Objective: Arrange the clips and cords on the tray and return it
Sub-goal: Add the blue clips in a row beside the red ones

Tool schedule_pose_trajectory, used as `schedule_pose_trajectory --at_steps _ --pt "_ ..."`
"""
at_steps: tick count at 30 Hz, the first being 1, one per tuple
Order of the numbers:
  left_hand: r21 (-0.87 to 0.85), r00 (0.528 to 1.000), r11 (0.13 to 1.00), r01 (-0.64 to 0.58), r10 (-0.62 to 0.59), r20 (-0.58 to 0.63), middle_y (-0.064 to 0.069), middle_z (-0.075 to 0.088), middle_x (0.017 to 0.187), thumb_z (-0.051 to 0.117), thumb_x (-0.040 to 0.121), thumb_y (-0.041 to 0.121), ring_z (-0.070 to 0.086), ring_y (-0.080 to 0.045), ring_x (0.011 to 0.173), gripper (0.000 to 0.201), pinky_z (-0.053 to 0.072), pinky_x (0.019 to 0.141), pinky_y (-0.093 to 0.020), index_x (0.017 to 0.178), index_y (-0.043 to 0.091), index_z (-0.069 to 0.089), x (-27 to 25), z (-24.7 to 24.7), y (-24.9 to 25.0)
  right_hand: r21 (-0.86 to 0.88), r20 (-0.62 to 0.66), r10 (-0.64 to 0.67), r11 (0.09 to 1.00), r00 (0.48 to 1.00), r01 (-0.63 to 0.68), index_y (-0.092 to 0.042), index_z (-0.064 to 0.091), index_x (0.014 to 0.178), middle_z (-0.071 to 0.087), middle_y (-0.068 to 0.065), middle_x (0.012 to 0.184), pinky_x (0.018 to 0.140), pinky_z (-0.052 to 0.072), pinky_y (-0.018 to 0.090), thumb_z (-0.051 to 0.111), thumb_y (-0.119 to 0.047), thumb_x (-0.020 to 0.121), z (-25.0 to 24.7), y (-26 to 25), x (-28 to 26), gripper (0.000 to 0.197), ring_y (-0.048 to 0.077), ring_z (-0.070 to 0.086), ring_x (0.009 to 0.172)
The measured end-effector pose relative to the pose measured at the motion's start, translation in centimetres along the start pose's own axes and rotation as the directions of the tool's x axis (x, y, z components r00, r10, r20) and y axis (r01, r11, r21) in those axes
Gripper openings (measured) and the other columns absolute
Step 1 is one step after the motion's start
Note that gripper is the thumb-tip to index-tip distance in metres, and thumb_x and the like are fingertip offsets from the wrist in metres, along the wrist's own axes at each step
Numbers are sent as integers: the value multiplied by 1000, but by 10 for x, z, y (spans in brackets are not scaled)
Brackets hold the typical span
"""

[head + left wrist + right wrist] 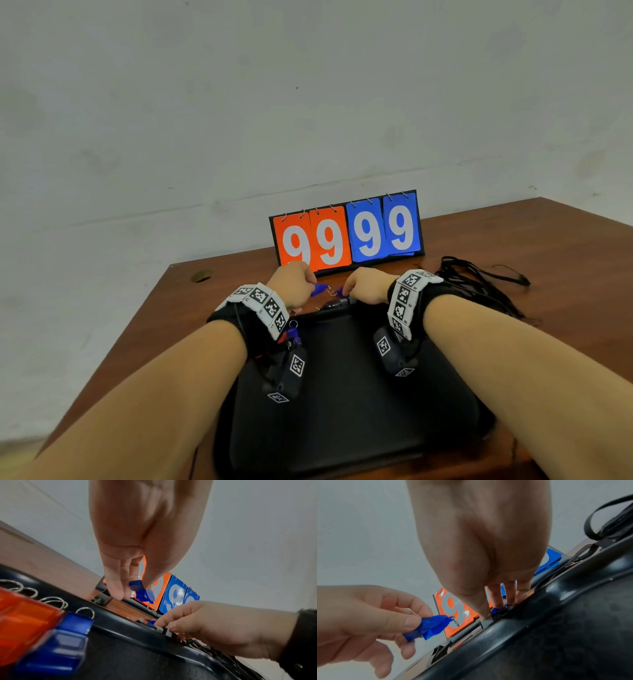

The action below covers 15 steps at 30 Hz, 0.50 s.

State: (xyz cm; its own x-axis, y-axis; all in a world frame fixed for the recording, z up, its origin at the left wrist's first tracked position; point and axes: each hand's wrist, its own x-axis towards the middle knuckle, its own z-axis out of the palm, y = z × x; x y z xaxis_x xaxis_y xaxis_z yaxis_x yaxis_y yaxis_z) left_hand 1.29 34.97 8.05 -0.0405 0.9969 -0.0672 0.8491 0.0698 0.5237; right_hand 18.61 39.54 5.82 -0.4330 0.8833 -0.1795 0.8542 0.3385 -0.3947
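Note:
A black tray (342, 411) lies on the brown table in front of me. Above its far rim, my left hand (312, 286) pinches a translucent blue clip (142, 591) with a metal ring, held clear of the tray. My right hand (346, 294) reaches down to the same rim, its thumb and fingers pinching a second blue clip (498, 610) that sits among other clips there. An orange clip (25, 626) and a blue clip (68, 639) with key rings lie on the tray's left side. Black cords (479, 284) sit in a loose pile to the right of the tray.
A flip scoreboard (347, 233) reading 9999 stands just behind the hands at the table's far edge. A small round mark (201, 275) is on the table's far left corner. The pale wall rises behind the table.

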Motion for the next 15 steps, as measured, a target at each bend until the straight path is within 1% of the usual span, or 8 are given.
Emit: schedule_pose_trajectory --at_steps 2,5,7,9,12,13,15 --pt "-45 1000 999 20 -20 2 -14 67 100 55 97 10 63 -21 70 13 60 70 -36 110 13 59 -4 -3 0 17 -30 13 1000 999 -12 -7 71 115 67 8 120 94 49 29 55 -10 94 1 1 1 27 22 61 108" --pt "-81 999 996 26 -28 -16 -16 69 96 54 98 12 63 -21 68 9 60 69 -33 106 14 58 -11 -7 0 38 -97 6 999 995 -2 -12 70 118 64 4 126 98 47 28 52 -7 95 0 0 -3 30 20 58 114" --pt "-89 1000 996 25 -26 -18 -16 70 95 54 98 13 65 -21 69 8 60 72 -34 105 13 59 -16 -11 -1 63 -173 -11 998 985 22 -15 69 118 61 2 127 99 45 28 56 -7 93 -2 -2 -9 29 18 56 116" --pt "-97 999 995 14 -17 -28 -17 71 93 55 98 14 67 -22 71 9 62 73 -36 102 11 62 -21 -13 -3 102 -238 -22 994 971 48 -15 71 113 62 2 121 96 47 27 62 -7 91 -4 -5 -18 25 17 56 112" --pt "-116 999 993 9 -14 -39 -17 71 92 57 97 14 68 -24 72 10 63 75 -40 101 9 65 -31 -19 -3 138 -304 -49 986 951 94 -16 73 105 64 2 114 85 46 22 63 -8 90 -7 -10 -33 20 14 57 101" --pt "-117 999 993 7 -12 -41 -17 71 91 57 96 14 68 -24 72 10 63 75 -40 100 9 65 -35 -21 -3 139 -315 -55 985 947 103 -17 73 104 64 3 114 82 45 21 63 -8 91 -8 -13 -39 19 12 56 98" --pt "-114 999 993 -5 0 -50 -16 71 89 58 95 13 66 -21 69 8 63 72 -36 97 11 65 -42 -25 -2 138 -316 -54 985 947 103 -17 72 106 64 5 117 82 47 22 62 -7 91 -10 -17 -49 20 11 55 96"
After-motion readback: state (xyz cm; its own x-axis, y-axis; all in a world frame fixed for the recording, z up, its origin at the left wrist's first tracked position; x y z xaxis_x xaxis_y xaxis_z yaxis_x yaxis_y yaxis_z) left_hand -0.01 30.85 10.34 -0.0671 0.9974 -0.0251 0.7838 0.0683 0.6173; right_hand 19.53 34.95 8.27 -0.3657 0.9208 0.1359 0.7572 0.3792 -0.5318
